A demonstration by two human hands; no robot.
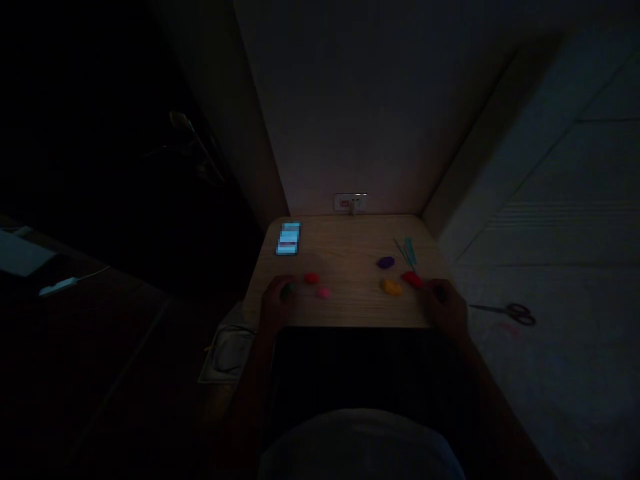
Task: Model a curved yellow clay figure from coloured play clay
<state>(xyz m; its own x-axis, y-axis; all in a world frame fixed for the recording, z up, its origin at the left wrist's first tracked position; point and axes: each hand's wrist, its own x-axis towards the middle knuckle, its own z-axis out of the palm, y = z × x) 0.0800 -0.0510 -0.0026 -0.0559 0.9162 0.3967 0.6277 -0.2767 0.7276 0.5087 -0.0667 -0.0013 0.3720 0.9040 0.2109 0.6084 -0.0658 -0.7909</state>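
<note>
The scene is very dim. On a small wooden table, my left hand curls at the left front edge around a dark green clay-like lump. At the right edge, my right hand is closed, its fingertips on the end of a red clay-like lump. Beside that lie a yellow lump and a purple lump. Nearer my left hand are an orange-red lump and a pink lump. Thin teal strips lie behind the red lump.
A lit phone rests at the table's back left corner. On the wall behind is a socket with a plug in it. Scissors lie on a pale surface to the right. Cables lie on a light-coloured object lower left.
</note>
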